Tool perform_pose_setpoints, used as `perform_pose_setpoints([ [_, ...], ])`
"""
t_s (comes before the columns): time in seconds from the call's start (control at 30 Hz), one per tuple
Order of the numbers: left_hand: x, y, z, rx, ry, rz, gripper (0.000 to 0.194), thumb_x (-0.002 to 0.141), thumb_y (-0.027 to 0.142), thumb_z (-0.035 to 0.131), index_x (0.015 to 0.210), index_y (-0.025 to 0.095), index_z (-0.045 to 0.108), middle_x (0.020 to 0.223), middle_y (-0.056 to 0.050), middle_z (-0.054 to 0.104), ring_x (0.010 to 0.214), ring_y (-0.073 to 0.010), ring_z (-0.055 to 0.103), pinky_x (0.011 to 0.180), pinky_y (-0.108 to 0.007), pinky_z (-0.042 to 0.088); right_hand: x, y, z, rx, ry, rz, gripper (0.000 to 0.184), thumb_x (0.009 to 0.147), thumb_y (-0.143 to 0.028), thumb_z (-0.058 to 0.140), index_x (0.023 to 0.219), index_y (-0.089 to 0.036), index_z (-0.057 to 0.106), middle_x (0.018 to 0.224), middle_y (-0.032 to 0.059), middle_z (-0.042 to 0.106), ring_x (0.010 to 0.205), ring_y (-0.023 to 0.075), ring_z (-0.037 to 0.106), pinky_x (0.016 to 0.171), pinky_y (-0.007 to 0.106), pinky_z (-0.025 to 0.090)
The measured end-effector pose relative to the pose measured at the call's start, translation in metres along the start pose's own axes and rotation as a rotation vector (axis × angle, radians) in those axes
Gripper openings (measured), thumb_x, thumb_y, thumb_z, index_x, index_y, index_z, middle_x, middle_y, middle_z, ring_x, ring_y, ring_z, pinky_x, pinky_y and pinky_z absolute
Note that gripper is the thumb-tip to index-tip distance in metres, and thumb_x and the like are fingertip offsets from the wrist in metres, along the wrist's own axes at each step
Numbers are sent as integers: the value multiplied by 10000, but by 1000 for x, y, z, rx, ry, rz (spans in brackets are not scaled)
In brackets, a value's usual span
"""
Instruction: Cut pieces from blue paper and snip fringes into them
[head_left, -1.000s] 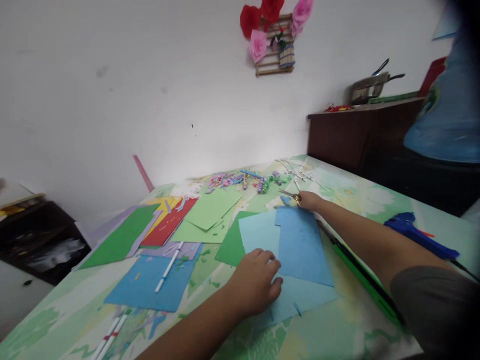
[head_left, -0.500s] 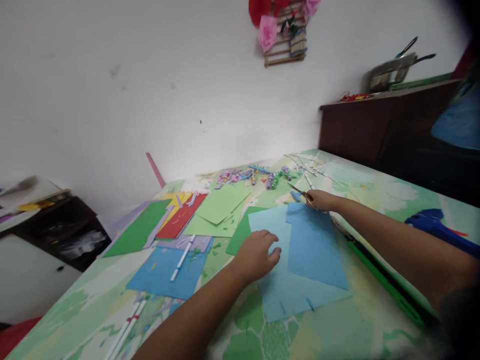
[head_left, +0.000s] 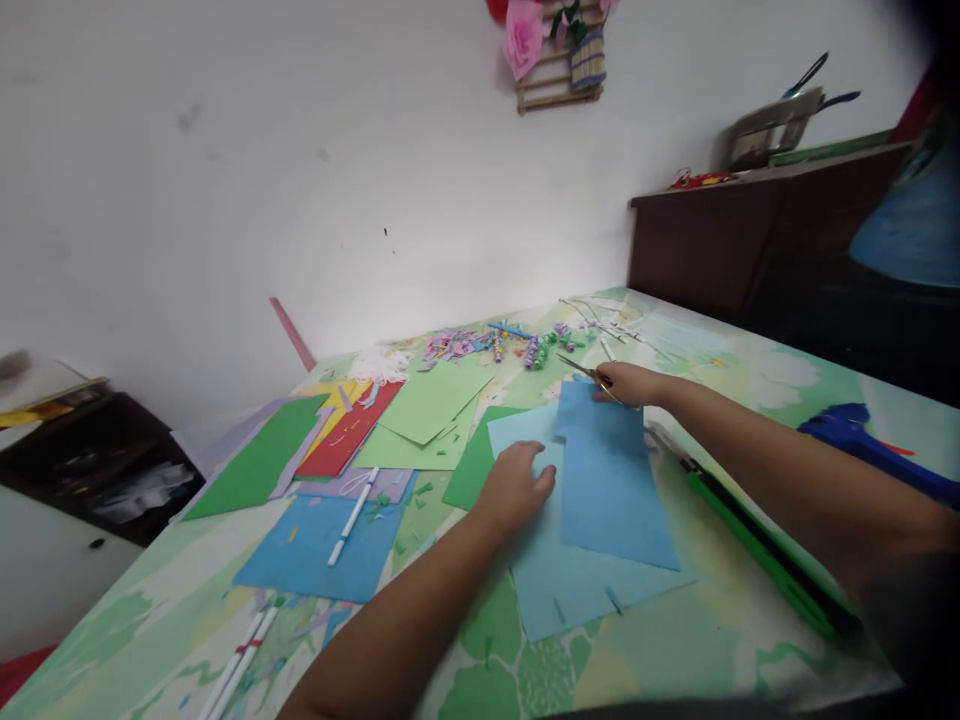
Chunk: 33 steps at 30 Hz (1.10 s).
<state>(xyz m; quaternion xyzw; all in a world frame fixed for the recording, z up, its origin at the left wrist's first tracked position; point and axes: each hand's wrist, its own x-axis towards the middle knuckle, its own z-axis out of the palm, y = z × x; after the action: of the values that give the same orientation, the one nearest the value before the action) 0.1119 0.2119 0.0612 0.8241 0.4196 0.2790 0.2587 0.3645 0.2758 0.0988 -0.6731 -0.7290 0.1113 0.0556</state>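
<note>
My right hand (head_left: 628,384) is closed on a pair of scissors (head_left: 576,366), whose blades point left beyond the top of a blue sheet (head_left: 615,490). That sheet has a notch in its upper left edge and overlaps a larger light blue sheet (head_left: 540,585). Over the left part of the light blue sheet, my left hand (head_left: 517,487) is empty, its fingers bent and the thumb apart. Under the light blue sheet's left edge lies a green sheet (head_left: 469,470). A green-handled utility knife (head_left: 757,545) rests below my right forearm.
Light green sheets (head_left: 431,405), a red sheet (head_left: 352,428) and a blue sheet (head_left: 300,545) with a white marker (head_left: 352,517) lie to the left. Paper scraps (head_left: 450,345) and curled strips (head_left: 534,350) are near the wall. A blue glue gun (head_left: 870,445) is at the right.
The whole view has shifted slightly, so most things sit further left and higher. My right hand still holds the scissors. My left hand stays over the light blue sheet.
</note>
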Motion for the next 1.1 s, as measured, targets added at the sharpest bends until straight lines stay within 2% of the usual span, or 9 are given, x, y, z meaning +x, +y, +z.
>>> perform_pose_setpoints([
  [0.13, 17, 2, -11, -397, 70, -213, 365, 661, 304, 570, 992, 156, 537, 1091, -109, 530, 932, -195, 513, 797, -340, 412, -13, -23, -28, 140, -27, -166, 244, 669, -390, 579, 802, -206, 490, 710, -16, 538, 630, 127, 498, 526, 224, 364],
  [0.23, 22, 6, -18, -644, -98, -313, 211, 650, 322, 577, 711, 119, 583, 678, -61, 602, 603, -133, 553, 582, -276, 451, -19, -40, -44, 211, -24, -251, 245, 633, -399, 594, 756, -218, 485, 664, -37, 517, 578, 108, 464, 496, 214, 333],
  [0.33, 20, 10, -24, -725, -101, -345, 247, 638, 339, 587, 554, 111, 538, 473, -15, 520, 432, -88, 490, 463, -229, 416, -20, -56, -49, 250, 160, -238, 231, 608, -376, 608, 680, -200, 477, 629, -27, 495, 573, 112, 441, 505, 225, 310],
  [0.5, 16, 12, -37, -881, 138, -362, 221, 608, 316, 621, 633, 114, 536, 525, 14, 502, 504, -78, 518, 533, -225, 453, -34, -78, -38, 438, 577, -70, 324, 704, -518, 467, 727, -197, 440, 639, -11, 463, 589, 127, 432, 521, 245, 315],
  [0.6, 16, 13, -45, -958, 269, -353, 224, 591, 283, 628, 712, 126, 525, 585, 23, 510, 545, -71, 532, 575, -225, 461, -43, -85, -32, 534, 688, -2, 353, 699, -546, 467, 756, -198, 457, 639, -7, 483, 590, 137, 449, 520, 256, 322],
  [0.73, 15, 15, -53, -996, 344, -332, 207, 588, 251, 612, 720, 136, 502, 545, 43, 485, 475, -55, 490, 481, -195, 407, -35, -81, -35, 659, 548, -4, 279, 640, -431, 583, 738, -189, 486, 643, 1, 495, 593, 139, 459, 525, 266, 347],
  [0.9, 10, 20, -55, -978, 350, -301, 176, 610, 253, 586, 720, 147, 498, 447, 73, 426, 353, -30, 357, 362, -170, 247, -20, -79, -62, 948, 478, -248, 171, 620, -200, 603, 704, -198, 455, 701, -2, 533, 598, 112, 475, 535, 246, 374],
  [1.0, 8, 24, -58, -971, 221, -291, 208, 584, 293, 622, 621, 144, 482, 413, 53, 428, 360, -59, 406, 368, -187, 268, -25, -91, -89, 864, 427, -336, 169, 633, -168, 607, 724, -190, 466, 751, -5, 567, 605, 96, 488, 544, 229, 377],
  [1.1, 6, 23, -71, -990, 99, -306, 330, 588, 457, 583, 572, 156, 449, 426, 32, 443, 379, -91, 456, 373, -206, 292, -35, -106, -117, 522, 184, -430, 153, 636, -171, 628, 746, -149, 525, 702, -48, 552, 604, 57, 481, 583, 195, 363],
])
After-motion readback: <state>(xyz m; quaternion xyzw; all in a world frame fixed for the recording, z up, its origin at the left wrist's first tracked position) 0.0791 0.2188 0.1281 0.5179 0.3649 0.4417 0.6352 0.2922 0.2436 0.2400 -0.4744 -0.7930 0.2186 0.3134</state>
